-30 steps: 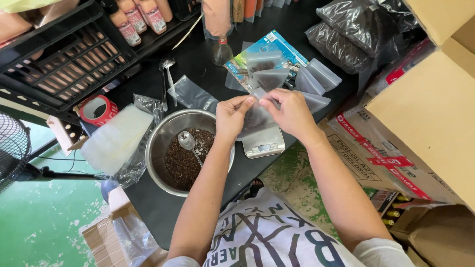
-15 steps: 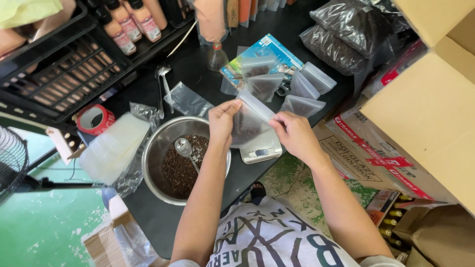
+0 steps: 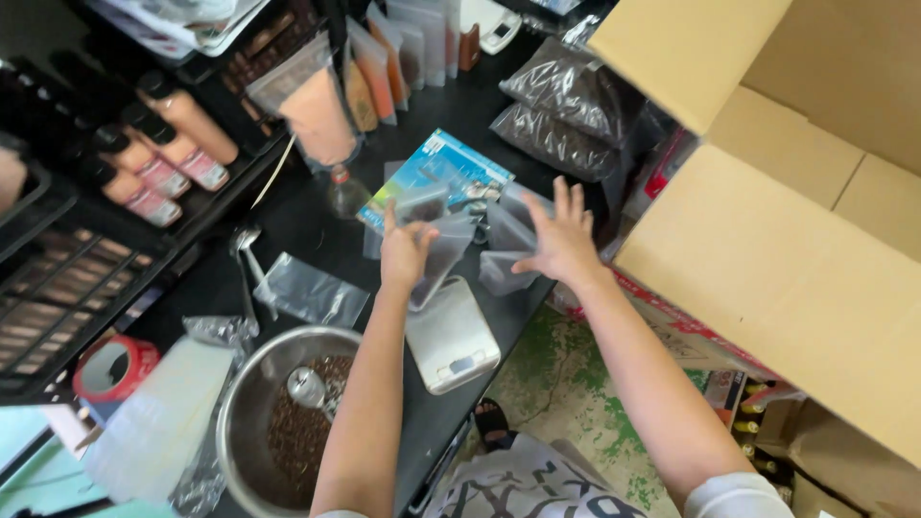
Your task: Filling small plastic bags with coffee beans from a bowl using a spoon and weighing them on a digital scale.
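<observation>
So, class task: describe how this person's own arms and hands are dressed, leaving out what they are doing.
Both arms are bare below short white sleeves. The left hand and right hand wear no gloves, and no rings, watch or bracelet show.

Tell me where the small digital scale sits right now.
The scale lies on the black table near its front edge, just below the left hand, right of the steel bowl.

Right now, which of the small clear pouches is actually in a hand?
The pouch gripped by the left hand, just above the scale. The other pouches lie on the table under the open right hand.
</observation>
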